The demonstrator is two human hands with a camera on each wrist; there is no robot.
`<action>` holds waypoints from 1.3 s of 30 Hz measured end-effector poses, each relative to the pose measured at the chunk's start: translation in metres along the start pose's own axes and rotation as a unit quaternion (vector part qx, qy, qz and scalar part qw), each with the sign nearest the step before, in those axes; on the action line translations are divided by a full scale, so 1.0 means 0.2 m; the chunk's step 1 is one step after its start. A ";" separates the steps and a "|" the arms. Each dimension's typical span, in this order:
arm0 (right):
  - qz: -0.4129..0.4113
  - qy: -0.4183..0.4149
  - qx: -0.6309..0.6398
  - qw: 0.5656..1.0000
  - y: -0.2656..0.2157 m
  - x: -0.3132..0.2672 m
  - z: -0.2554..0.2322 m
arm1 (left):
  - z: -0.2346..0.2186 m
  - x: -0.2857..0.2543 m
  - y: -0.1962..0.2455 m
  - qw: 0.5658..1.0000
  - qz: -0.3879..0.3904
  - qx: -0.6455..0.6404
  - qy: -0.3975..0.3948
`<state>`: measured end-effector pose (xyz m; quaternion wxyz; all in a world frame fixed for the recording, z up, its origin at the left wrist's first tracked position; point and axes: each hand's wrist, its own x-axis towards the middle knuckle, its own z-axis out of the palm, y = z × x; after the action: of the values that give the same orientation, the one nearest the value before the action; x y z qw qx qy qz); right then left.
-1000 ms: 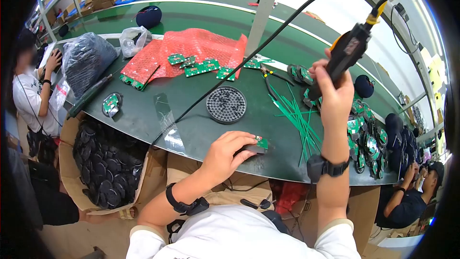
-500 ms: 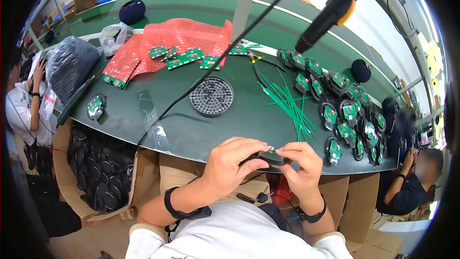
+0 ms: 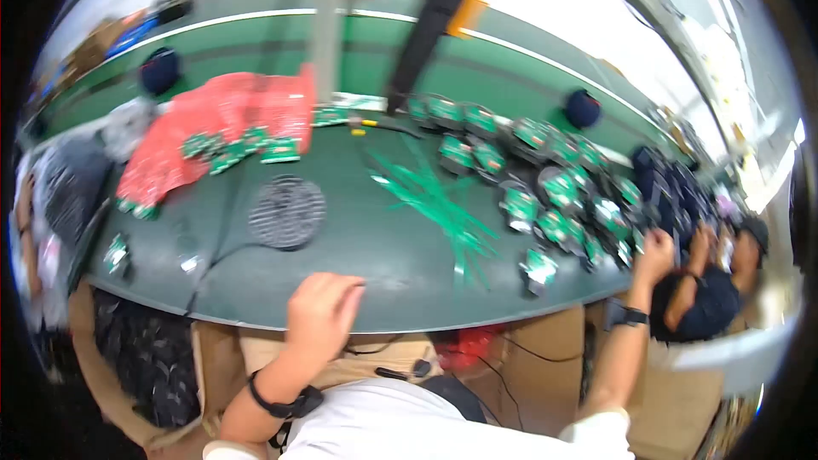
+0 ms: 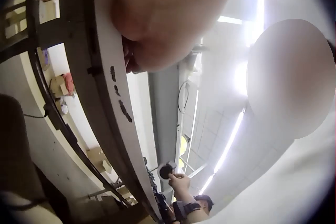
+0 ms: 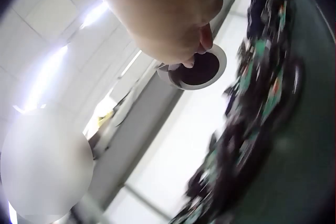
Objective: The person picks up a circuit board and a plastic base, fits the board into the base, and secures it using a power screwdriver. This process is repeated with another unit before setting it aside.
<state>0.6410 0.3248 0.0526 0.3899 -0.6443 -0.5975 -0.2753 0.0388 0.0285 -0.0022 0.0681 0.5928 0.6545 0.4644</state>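
Observation:
My right hand (image 3: 654, 257) is out at the right end of the workbench, beside a pile of round black housings (image 3: 562, 192) with green circuit boards. Its fingers grip the edge of one round black housing (image 5: 202, 70) with a pale rim, seen in the right wrist view. In the head view that piece is hidden by blur and the hand. My left hand (image 3: 319, 315) hovers at the bench's front edge, fingers loosely bent, with no object showing in them. A black electric screwdriver (image 3: 434, 25) with an orange lever hangs over the back of the bench.
A round dish of small dark parts (image 3: 287, 211) and scattered green strips (image 3: 439, 209) lie on the bench. Red bubble wrap (image 3: 230, 115) with circuit boards is at the back left. A carton of black housings (image 3: 149, 362) stands below left. Another person (image 3: 703, 290) sits at far right.
The screwdriver was released and hangs free. Both hands then held the housing together; now the right hand has carried it right to the pile, and the left has let go. The head view has turned right.

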 end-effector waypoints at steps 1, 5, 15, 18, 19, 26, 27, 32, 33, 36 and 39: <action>0.036 -0.060 -0.019 0.997 0.19 0.07 0.04 | 0.01 0.00 -0.01 1.000 0.004 0.005 -0.008; 0.018 -0.215 -0.031 0.976 0.89 0.18 0.37 | 0.01 -0.04 -0.09 0.997 0.041 -0.060 0.015; -0.069 -0.174 0.156 0.970 -0.01 0.30 0.44 | -0.78 -0.30 -0.21 0.969 -0.148 -0.011 0.197; -0.055 -0.158 0.276 0.947 -0.67 0.03 -0.04 | -1.13 -0.48 -0.47 0.917 -0.287 0.123 0.249; -0.049 -0.153 0.312 0.936 -0.87 -0.07 -0.25 | -1.26 -0.57 -0.62 0.898 -0.319 0.171 0.251; -0.241 -0.515 0.451 0.688 -1.87 -0.60 -0.72 | -1.73 -1.28 -1.71 0.789 -0.500 0.356 -0.025; -0.286 -0.502 0.474 0.665 -1.99 -0.64 -0.75 | -1.71 -1.37 -1.81 0.783 -0.511 0.352 -0.043; -0.254 -0.528 0.495 0.641 -2.28 -0.77 -0.74 | -1.53 -1.59 -1.96 0.742 -0.427 0.489 -0.169; -0.254 -0.543 0.489 0.634 -2.33 -0.77 -0.73 | -1.50 -1.62 -2.03 0.749 -0.414 0.494 -0.153; -0.250 -0.542 0.479 0.644 -2.46 -0.78 -0.65 | -1.39 -1.80 -2.32 0.724 -0.459 0.513 -0.050; -0.177 -0.548 0.461 0.675 -2.56 -0.79 -0.45 | -1.44 -1.70 -2.14 0.713 -0.417 0.552 -0.117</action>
<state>0.1246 0.1519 0.0605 0.1840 -0.3005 -0.8578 0.3742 -0.3530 -0.3516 -0.2921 -0.0084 0.2411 0.9621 -0.1275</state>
